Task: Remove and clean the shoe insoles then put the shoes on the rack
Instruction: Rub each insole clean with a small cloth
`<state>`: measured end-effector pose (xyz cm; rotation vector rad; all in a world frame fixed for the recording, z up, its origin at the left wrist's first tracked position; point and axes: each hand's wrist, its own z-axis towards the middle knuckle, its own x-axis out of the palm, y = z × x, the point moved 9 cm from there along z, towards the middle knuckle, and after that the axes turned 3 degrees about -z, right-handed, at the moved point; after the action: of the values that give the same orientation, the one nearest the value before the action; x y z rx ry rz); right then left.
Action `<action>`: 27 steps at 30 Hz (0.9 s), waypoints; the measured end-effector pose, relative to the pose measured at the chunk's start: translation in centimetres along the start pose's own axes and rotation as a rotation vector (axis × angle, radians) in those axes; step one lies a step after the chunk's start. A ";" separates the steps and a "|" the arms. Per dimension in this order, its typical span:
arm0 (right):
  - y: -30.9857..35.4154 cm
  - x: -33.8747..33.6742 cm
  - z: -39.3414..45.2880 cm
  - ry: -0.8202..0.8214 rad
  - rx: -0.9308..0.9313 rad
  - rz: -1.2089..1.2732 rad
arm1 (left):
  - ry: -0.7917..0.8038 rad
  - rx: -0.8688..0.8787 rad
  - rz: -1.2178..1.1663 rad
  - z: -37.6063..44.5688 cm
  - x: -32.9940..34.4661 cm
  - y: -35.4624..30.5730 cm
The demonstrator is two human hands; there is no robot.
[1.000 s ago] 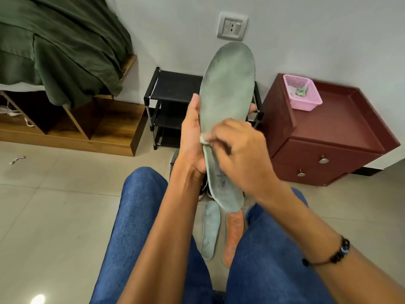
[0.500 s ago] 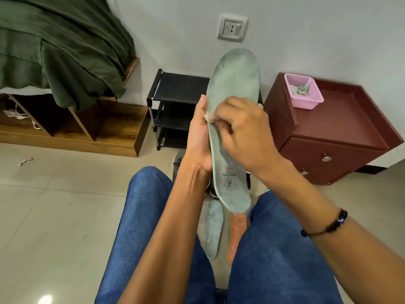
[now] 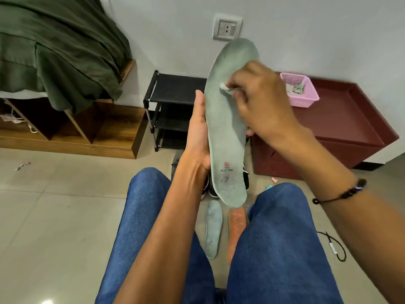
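Wiping higher than before, right hand (image 3: 258,102) pinching wad (image 3: 224,86), left hand (image 3: 198,137) gripping insole (image 3: 228,132)

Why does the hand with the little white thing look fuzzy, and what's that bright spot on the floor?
Head view: the right hand is motion-blurred around its small white wipe; the spot is glare on the glossy beige floor tiles.

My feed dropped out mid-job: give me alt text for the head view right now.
The left hand holds a pale green insole upright while the right hand rubs a small white wipe on its upper part. Two more insoles lie on the floor between the knees, before a black shoe rack.
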<state>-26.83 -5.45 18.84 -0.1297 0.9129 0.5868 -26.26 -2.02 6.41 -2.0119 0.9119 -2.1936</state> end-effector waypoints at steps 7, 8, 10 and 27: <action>3.7 2.8 -6.5 -0.022 -0.038 0.100 | 0.004 0.022 0.056 -0.7 -0.9 -0.5; 3.5 2.7 -6.9 0.007 -0.030 0.148 | -0.005 -0.012 0.050 -0.7 -0.9 -0.2; 2.8 2.2 -7.0 0.058 -0.008 0.245 | -0.011 -0.023 0.038 -0.5 -0.8 -0.1; 3.6 1.3 -6.0 -0.103 -0.055 0.050 | -0.234 0.050 -0.042 -1.5 -1.8 -1.6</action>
<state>-32.32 -3.98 14.61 -0.1254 0.8018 0.6597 -26.76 0.62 5.49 -2.2217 0.7862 -1.9237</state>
